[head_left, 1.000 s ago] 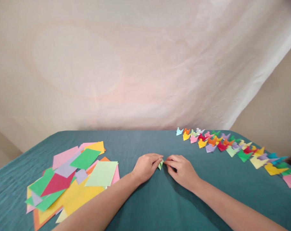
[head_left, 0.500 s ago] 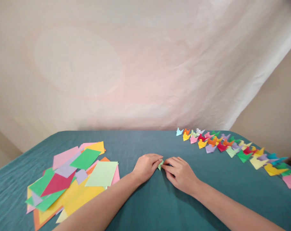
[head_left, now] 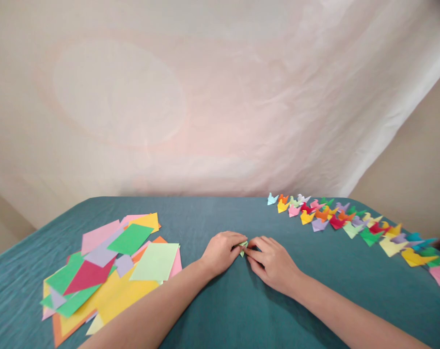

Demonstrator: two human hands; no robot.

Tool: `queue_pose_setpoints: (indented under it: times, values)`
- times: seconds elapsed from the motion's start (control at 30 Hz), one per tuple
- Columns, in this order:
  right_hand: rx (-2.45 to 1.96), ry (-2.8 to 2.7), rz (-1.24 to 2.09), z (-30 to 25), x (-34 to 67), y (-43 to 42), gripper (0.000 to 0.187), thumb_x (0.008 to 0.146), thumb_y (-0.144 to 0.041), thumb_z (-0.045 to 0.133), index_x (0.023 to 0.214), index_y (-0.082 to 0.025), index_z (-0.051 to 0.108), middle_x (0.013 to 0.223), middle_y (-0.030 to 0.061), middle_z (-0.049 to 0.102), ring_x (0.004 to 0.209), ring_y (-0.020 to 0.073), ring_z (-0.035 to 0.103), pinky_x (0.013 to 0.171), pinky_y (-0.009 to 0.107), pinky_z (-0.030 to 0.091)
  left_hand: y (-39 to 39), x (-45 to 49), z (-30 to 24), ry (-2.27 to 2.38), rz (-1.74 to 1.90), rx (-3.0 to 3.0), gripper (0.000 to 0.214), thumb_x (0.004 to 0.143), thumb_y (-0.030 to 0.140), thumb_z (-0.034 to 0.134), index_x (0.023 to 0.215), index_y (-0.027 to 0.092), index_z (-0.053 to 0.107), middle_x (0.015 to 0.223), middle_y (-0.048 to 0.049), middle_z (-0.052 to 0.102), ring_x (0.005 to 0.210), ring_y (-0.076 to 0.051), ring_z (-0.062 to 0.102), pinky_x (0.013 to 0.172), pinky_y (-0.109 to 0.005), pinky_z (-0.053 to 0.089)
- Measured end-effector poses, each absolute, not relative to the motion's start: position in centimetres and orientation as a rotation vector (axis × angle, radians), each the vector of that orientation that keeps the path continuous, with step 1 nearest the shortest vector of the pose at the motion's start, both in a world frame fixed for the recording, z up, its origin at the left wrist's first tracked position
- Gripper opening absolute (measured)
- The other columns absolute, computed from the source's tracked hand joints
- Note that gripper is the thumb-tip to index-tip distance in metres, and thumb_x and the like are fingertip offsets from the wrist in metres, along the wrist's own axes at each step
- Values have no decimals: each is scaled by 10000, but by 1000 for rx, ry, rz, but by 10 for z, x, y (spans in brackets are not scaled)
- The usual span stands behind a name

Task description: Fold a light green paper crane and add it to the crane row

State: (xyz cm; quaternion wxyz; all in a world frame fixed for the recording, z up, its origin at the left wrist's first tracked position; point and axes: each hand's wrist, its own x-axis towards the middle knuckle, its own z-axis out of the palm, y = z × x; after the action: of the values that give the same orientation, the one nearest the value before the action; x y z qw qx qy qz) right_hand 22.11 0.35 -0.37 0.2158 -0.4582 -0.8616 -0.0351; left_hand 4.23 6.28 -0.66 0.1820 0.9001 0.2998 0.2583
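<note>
A small piece of folded light green paper (head_left: 243, 246) is pinched between my two hands, just above or on the teal cloth; I cannot tell which. My left hand (head_left: 223, 250) grips its left side with thumb and fingers closed. From the right, my right hand (head_left: 273, 261) holds it with the fingertips, the fingers bent together. Much of the paper is hidden behind the fingers, so its exact folds do not show.
A teal cloth (head_left: 220, 315) covers the table. To the left lies a loose pile of coloured paper sheets (head_left: 92, 276). Several folded paper birds (head_left: 338, 222) stand in slanting rows at the right. Behind the table hangs a pale sheet (head_left: 220, 121).
Both hands stay at nearly the same spot. The fingertips have shifted slightly on the green paper, and the whole view has moved a little.
</note>
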Motion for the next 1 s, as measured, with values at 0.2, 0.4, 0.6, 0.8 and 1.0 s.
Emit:
queue_pose_setpoints:
  times: [0.2, 0.4, 0.6, 0.8, 1.0]
  values:
    - [-1261, -2382, -134, -4, 220, 3, 203, 854, -165, 490, 974, -210, 648, 900, 57, 599, 860, 181, 527, 761, 316, 409, 63, 41, -8, 872, 724, 2543, 326, 816, 123, 485, 1091, 226, 627, 1099, -6, 649, 1017, -161, 580, 921, -279, 432]
    - [-1260, -2417, -143, -3, 220, 0, 198, 859, -176, 483, 966, -208, 647, 923, 63, 600, 890, 190, 521, 784, 328, 400, 62, 42, -7, 876, 713, 2553, 301, 845, 150, 473, 1088, 230, 631, 1106, -4, 648, 1029, -159, 579, 928, -279, 431]
    - [-1304, -2457, -147, 2, 218, -3, 193, 861, -204, 485, 979, -210, 638, 945, 67, 593, 912, 199, 517, 795, 336, 400, 62, 43, -8, 866, 718, 2567, 289, 861, 158, 464, 1085, 233, 629, 1098, 3, 651, 1018, -156, 583, 923, -282, 432]
    - [-1339, -2485, -145, 9, 216, -6, 194, 856, -229, 493, 985, -218, 638, 957, 71, 591, 917, 209, 520, 796, 350, 401, 62, 43, -7, 866, 690, 2601, 289, 854, 157, 469, 1081, 230, 633, 1095, -5, 652, 1012, -165, 583, 920, -290, 435]
    - [-1342, -2471, -125, 7, 217, -6, 194, 853, -225, 494, 978, -220, 643, 944, 68, 589, 915, 208, 518, 798, 347, 403, 62, 42, -6, 870, 674, 2624, 286, 861, 172, 463, 1085, 229, 631, 1097, -10, 651, 1015, -170, 582, 923, -294, 438]
